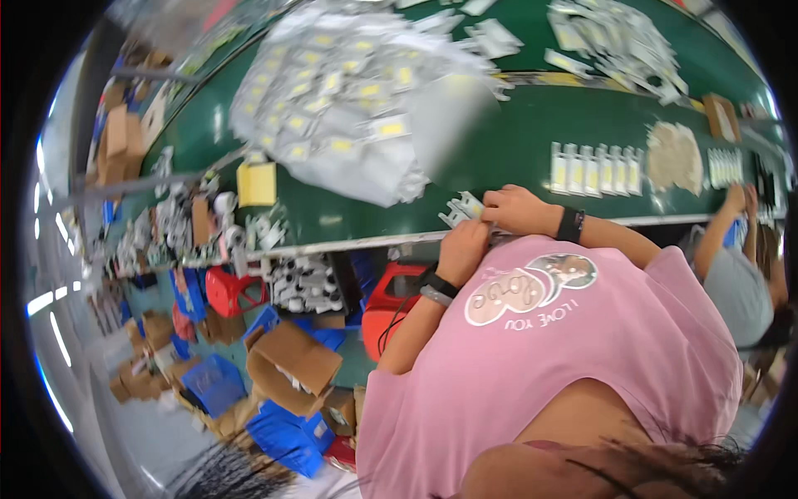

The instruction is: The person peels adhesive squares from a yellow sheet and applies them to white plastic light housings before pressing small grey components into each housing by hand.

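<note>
At the table's front edge my hands meet around a few small white pieces, one showing a yellow patch. My left hand is closed with its fingertips at their lower side. My right hand curls over their right end, thumb and fingers pinched together. The fingers partly cover the pieces, and I cannot tell how they fit together. Right of my hands, several matching white pieces with yellow rectangles stand in a neat row. Ahead and to the left lies a large bubbly white sheet loaded with more such pieces.
The green table carries a loose pile of white pieces at the back, a beige cloth-like pad and a yellow pad. A co-worker's hands work at right. Below left are a red stool and cardboard boxes.
</note>
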Motion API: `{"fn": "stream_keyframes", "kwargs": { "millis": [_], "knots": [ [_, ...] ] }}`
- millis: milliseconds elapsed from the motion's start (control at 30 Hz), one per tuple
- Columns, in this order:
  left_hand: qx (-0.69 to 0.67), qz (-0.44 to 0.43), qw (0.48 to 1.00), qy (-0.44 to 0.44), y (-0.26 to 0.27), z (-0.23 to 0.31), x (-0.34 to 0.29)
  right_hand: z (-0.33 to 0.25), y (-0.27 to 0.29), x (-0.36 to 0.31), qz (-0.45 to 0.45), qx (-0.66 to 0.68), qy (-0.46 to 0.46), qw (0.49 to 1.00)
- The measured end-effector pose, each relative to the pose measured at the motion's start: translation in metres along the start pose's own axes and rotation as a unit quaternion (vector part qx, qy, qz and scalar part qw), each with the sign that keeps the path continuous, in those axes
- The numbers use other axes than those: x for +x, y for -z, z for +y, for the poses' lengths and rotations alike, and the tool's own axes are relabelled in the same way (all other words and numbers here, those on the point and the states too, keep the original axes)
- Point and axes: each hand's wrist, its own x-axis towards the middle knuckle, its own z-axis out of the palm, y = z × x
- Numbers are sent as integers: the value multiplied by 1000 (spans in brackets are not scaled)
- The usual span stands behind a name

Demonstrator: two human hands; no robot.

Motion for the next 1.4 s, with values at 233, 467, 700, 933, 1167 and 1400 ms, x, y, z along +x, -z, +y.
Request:
{"fn": "stream_keyframes", "kwargs": {
  "millis": [233, 467, 700, 933, 1167, 1400],
  "knots": [
    [96, -41, 988, -113, -26, 24, 77, 23, 21, -63, 101, -67, -181, 976],
    [172, -97, 974, -110, -37, 21, 95, 32, 20, -99, 68, -85, -278, 954],
    [136, -172, 963, -154, -33, 23, 88, 26, 19, -102, 62, -59, -308, 948],
    [87, -55, 994, 18, -44, 32, 88, 25, 17, -98, 88, -54, -324, 940],
    [17, -75, 995, 61, -44, 29, 93, 26, 22, -101, 82, -39, -310, 946],
    [-54, -85, 995, 17, -52, 31, 107, 34, 18, -107, 91, -21, -299, 950]
  ]
}}
